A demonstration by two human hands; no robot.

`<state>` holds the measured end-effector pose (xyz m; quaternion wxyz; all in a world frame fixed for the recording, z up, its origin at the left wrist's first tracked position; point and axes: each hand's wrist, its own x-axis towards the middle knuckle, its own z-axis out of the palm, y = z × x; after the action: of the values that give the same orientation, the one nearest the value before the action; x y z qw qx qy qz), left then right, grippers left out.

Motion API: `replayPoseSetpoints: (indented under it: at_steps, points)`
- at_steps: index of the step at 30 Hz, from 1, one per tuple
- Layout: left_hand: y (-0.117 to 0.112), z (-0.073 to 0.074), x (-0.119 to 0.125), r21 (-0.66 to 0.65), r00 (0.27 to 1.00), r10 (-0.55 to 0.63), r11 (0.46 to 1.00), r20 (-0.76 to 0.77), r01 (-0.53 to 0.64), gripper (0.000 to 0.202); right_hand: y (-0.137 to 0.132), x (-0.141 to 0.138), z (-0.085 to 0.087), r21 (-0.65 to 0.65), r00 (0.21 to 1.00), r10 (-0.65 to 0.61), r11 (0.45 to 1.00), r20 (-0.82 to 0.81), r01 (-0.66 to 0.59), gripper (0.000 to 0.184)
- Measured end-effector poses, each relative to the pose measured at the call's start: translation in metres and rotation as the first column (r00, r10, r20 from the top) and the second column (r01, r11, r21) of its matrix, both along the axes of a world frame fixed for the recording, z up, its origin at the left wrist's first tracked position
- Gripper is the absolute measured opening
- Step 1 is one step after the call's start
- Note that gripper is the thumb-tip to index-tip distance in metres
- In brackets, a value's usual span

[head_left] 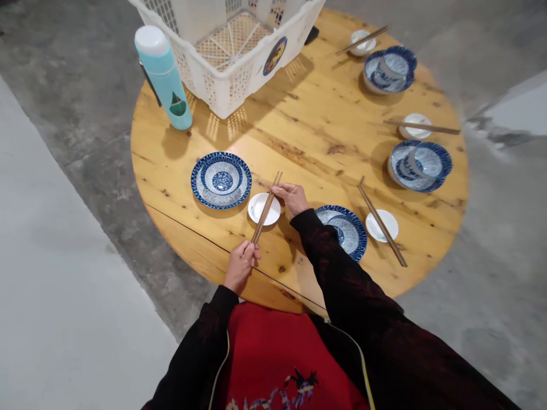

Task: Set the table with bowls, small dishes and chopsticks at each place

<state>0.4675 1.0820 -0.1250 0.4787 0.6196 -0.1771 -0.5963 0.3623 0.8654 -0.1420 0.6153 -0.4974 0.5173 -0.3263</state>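
Note:
A pair of wooden chopsticks lies across a small white dish near the front of the round table. My left hand is closed on their near end, and my right hand pinches them close to the far end. To the left of the dish sits a blue-and-white bowl on a matching plate. Under my right forearm, another blue-and-white plate with a bowl is partly hidden by the sleeve.
A white plastic basket and an upright light-blue bottle stand at the back left of the wooden table. On the right are chopsticks on a white dish and nested bowls, with similar sets farther back.

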Motion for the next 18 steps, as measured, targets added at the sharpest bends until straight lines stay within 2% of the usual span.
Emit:
replayPoseSetpoints:
  at_steps: [7,15,18]
  points:
    - [-0.005,0.007,0.003,0.036,0.999,0.018,0.999,0.038,-0.019,0.036,-0.002,0.002,-0.005,0.052,0.999,-0.038,0.998,-0.016,0.038,0.031]
    - [-0.009,0.012,0.006,0.032,0.998,0.029,0.999,0.048,-0.030,0.035,-0.003,0.005,-0.010,0.039,1.000,-0.013,0.999,-0.022,0.014,0.027]
    - [-0.011,0.015,0.007,0.034,0.998,-0.001,0.999,0.068,-0.002,0.037,-0.003,0.005,-0.009,0.035,1.000,-0.012,0.999,-0.025,0.012,0.027]
